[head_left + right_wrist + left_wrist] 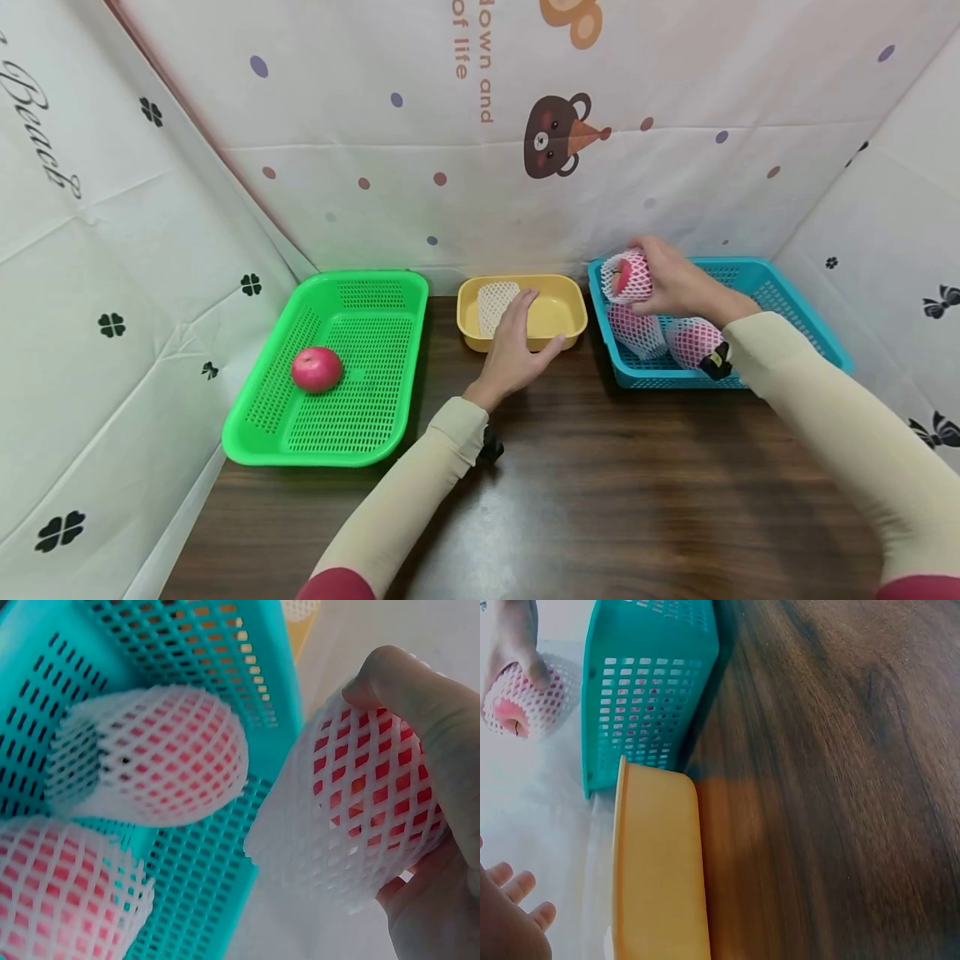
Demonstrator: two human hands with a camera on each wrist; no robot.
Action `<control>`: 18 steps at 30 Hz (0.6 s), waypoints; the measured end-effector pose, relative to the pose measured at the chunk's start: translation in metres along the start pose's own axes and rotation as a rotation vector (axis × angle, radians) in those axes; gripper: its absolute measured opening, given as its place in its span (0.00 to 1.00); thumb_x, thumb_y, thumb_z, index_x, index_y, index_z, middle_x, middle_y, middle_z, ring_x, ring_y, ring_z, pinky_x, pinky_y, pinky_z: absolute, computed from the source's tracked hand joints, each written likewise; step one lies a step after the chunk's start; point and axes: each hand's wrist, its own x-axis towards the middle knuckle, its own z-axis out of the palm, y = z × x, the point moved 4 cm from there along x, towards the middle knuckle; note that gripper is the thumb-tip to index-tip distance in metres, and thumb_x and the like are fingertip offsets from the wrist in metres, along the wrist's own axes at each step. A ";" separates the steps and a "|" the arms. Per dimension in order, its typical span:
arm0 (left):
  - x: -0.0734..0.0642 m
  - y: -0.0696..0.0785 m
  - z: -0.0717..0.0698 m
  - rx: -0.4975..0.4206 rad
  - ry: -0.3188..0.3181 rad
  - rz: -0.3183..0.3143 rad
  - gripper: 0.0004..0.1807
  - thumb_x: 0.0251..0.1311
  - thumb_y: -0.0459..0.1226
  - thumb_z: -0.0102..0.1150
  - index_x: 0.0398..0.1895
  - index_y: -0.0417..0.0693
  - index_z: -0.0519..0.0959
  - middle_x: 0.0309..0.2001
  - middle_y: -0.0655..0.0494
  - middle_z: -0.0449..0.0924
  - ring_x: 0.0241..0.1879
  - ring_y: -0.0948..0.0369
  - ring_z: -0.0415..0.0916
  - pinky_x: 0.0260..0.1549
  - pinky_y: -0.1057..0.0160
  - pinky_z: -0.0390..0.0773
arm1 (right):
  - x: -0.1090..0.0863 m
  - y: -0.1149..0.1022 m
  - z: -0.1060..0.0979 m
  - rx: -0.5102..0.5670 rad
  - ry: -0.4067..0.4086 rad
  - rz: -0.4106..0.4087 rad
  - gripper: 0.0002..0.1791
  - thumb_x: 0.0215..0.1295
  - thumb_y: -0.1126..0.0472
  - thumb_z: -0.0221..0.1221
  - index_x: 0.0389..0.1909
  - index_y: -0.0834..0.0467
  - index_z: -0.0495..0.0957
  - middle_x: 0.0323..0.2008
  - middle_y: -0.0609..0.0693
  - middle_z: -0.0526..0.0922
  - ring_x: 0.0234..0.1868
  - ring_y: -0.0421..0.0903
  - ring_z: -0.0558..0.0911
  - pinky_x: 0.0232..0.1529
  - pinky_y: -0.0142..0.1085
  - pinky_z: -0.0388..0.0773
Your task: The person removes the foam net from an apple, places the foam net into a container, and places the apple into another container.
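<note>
My right hand (675,279) grips a red apple (375,776) wrapped in a white foam net (300,817), held up over the left end of the blue basket (806,321). Two more net-wrapped apples, one (176,750) beside the other (64,892), lie inside that basket. Fingers spread, my left hand (517,346) hovers over the near edge of the yellow tub (558,317) and holds nothing. Inside the tub lies a loose foam net (495,304). A bare red apple (317,369) rests in the green basket (408,400) on the left.
The baskets and tub stand in a row along the back of the dark wooden table (600,500). A printed white cloth (420,200) hangs right behind them, with more cloth at both sides. The yellow tub sits close to the blue basket's left end.
</note>
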 end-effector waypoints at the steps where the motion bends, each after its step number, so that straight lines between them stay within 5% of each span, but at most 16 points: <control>1: 0.000 0.000 -0.001 0.003 0.004 0.006 0.45 0.66 0.56 0.60 0.80 0.47 0.56 0.79 0.52 0.54 0.78 0.57 0.51 0.75 0.52 0.55 | 0.001 -0.002 0.001 0.009 -0.001 -0.003 0.55 0.48 0.64 0.78 0.73 0.68 0.53 0.61 0.67 0.67 0.57 0.62 0.73 0.55 0.60 0.77; 7: -0.005 -0.004 -0.008 -0.003 0.032 0.023 0.44 0.65 0.54 0.60 0.79 0.46 0.57 0.78 0.52 0.56 0.78 0.58 0.51 0.76 0.53 0.55 | 0.006 -0.016 0.009 0.037 -0.010 -0.033 0.54 0.48 0.65 0.78 0.71 0.67 0.54 0.58 0.64 0.68 0.53 0.57 0.74 0.50 0.53 0.80; 18: -0.019 -0.011 -0.022 -0.018 0.053 -0.038 0.46 0.64 0.53 0.62 0.80 0.46 0.55 0.79 0.48 0.55 0.78 0.56 0.52 0.75 0.52 0.56 | 0.018 -0.041 0.025 0.059 -0.051 -0.038 0.55 0.46 0.63 0.77 0.72 0.65 0.54 0.58 0.61 0.69 0.52 0.55 0.74 0.51 0.52 0.82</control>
